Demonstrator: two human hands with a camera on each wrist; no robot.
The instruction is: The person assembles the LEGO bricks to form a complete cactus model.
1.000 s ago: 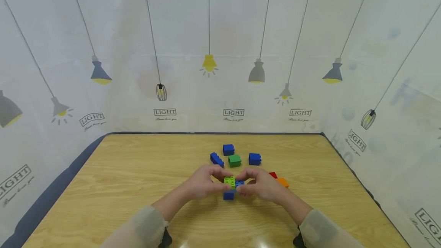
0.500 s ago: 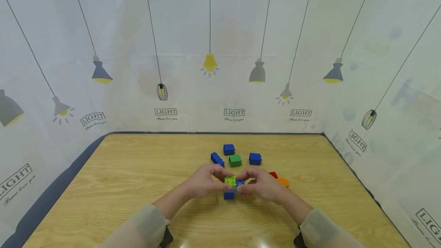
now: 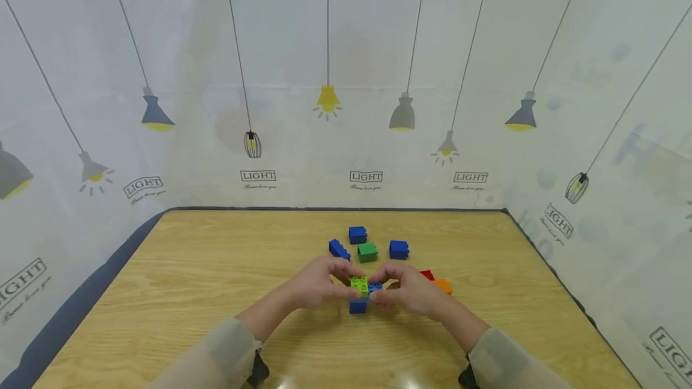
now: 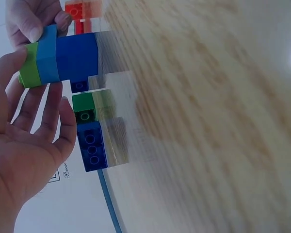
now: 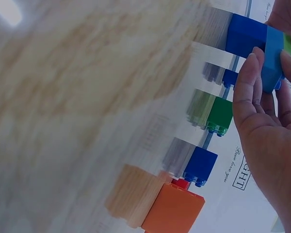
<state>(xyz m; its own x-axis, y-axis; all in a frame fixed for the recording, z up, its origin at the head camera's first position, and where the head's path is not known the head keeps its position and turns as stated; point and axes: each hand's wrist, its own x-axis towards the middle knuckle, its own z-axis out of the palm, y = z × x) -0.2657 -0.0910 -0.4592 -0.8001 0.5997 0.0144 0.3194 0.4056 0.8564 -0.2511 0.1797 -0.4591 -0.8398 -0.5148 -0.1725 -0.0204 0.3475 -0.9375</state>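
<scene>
Left hand: my left hand (image 3: 319,284) is pinching the lime block (image 3: 359,286) between thumb and finger, so pretty narrow, and it's working on my side of the green block (image 3: 367,252).
Right hand: my right hand (image 3: 408,290) is gripping the light blue block (image 3: 375,287), thumb and fingers closing around it, slightly right and my side of the green block.
Stack: both pieces are riding on a dark blue block (image 3: 358,307), which is standing on the wooden table (image 3: 216,269), toward me from the green block. Light blue is jutting out to the right, lime is topping its left end.
Loose blues: a short blue block (image 3: 357,235) is lying just beyond the green block, a long blue block (image 3: 339,250) just left, a third blue block (image 3: 399,250) to the right.
Warm colors: a red block (image 3: 427,274) and an orange block (image 3: 442,286) are lying right of the green block, closer to me.
Backdrop: a lamp-print sheet (image 3: 367,29) is hanging well beyond the green block.
</scene>
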